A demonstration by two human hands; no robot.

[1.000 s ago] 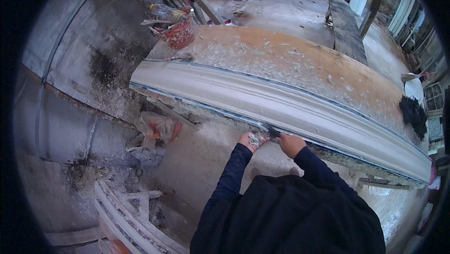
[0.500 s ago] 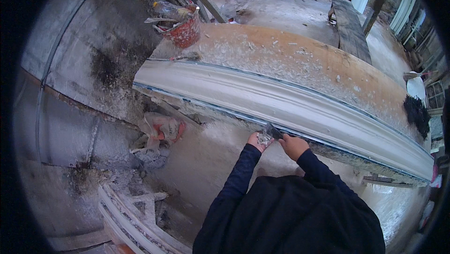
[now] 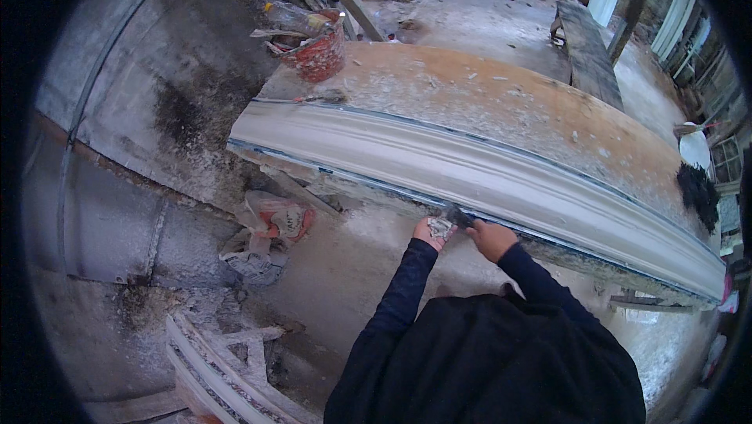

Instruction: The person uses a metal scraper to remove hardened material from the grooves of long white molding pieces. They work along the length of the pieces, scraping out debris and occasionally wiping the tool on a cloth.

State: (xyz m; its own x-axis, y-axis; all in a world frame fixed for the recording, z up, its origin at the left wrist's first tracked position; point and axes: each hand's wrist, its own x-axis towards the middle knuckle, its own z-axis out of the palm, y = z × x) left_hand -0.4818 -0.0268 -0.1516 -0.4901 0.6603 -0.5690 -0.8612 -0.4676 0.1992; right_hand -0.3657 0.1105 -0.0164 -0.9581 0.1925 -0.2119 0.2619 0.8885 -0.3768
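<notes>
A long white plaster moulding (image 3: 501,169) lies along the near edge of a plaster-dusted workbench (image 3: 501,103). Both my hands are at its lower front edge, near the middle. My left hand (image 3: 432,230) is cupped and holds a small grey lump of wet plaster. My right hand (image 3: 491,238) grips a small dark tool whose tip touches the blue-edged underside of the moulding. Dark sleeves cover both forearms.
A red bucket (image 3: 317,52) with tools and a plastic bottle stands at the bench's far left end. Crumpled bags (image 3: 270,228) lie on the floor under the bench. White moulding pieces (image 3: 227,361) lie at lower left. A dark brush (image 3: 697,193) rests at the bench's right.
Both hands have stayed together at the moulding's lower edge, shifting slightly to the right along it. The view has drifted a little.
</notes>
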